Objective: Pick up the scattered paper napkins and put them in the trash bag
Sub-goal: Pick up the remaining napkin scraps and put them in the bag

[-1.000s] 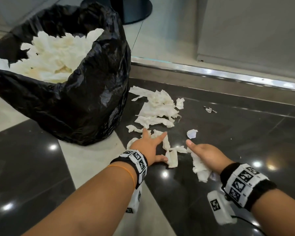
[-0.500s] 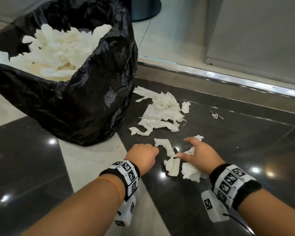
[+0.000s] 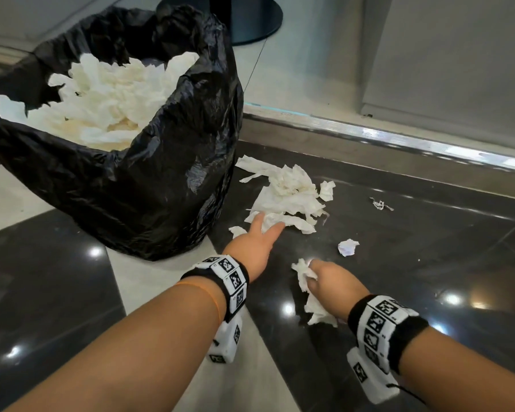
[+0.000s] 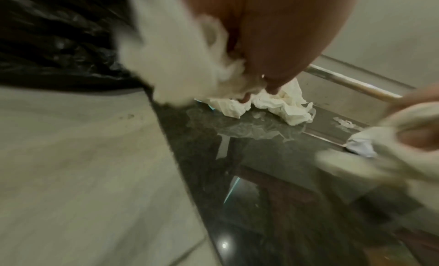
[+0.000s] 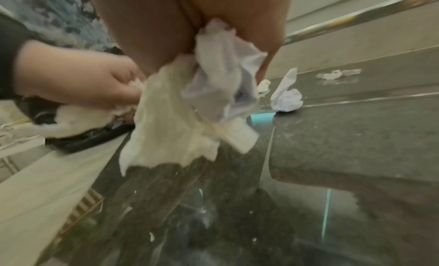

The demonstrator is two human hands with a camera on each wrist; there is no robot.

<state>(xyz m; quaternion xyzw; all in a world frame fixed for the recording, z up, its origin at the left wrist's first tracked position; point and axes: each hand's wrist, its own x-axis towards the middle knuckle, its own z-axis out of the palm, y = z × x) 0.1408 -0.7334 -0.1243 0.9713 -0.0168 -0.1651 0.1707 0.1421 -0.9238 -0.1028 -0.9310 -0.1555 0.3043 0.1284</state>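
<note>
While the right hand [image 3: 333,281] grips a bunch of crumpled napkins [image 3: 311,295] above the dark floor [image 3: 428,263], the left hand [image 3: 254,242] reaches with fingers [image 3: 275,228] stretched onto the near edge of the napkin pile [image 3: 289,197]; the blurred left wrist view shows white paper against its palm too. That pile lies on the floor just right of the black trash bag [image 3: 149,185], which stands open and heaped with napkins. One small crumpled napkin [image 3: 348,247] sits right of the bag, between pile and right hand, and a tiny scrap [image 3: 379,203] lies farther right.
</note>
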